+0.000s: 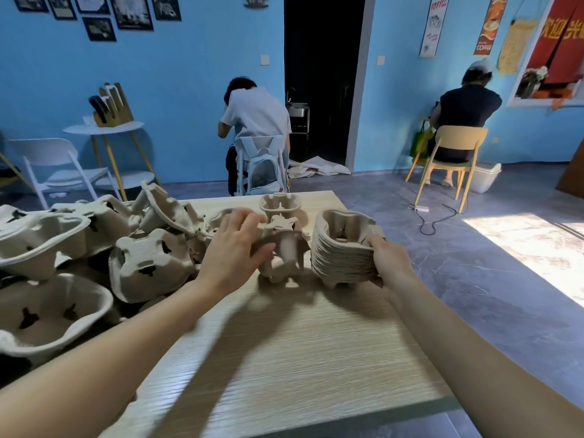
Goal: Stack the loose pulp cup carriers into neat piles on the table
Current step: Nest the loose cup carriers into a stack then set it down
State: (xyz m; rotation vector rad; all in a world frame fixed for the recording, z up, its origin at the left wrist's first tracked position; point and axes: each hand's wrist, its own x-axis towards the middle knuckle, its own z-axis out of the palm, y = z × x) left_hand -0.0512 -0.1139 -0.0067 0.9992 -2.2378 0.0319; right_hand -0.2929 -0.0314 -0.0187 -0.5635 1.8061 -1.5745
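Both hands (pixel 235 245) (pixel 387 259) grip ridged, moulded pulp carriers (pixel 343 248).

Your neat pile of carriers (pixel 343 248) stands near the desk's right edge, toward the far side: many nested grey-beige pulp trays, cup wells up, rims layered evenly, feet on the wood. Just left of it, a single carrier (pixel 281 248) is tipped on its side, its moulded feet facing you, its lower edge at or just above the desk; motion blur hides which. Behind it, at the far edge, another carrier (pixel 279 203) sits upright with its wells open upward. Along the left edge lies a loose heap of carriers (pixel 94 248), some upside down showing dark cross-shaped slits, some on their rims, several overlapping one another.
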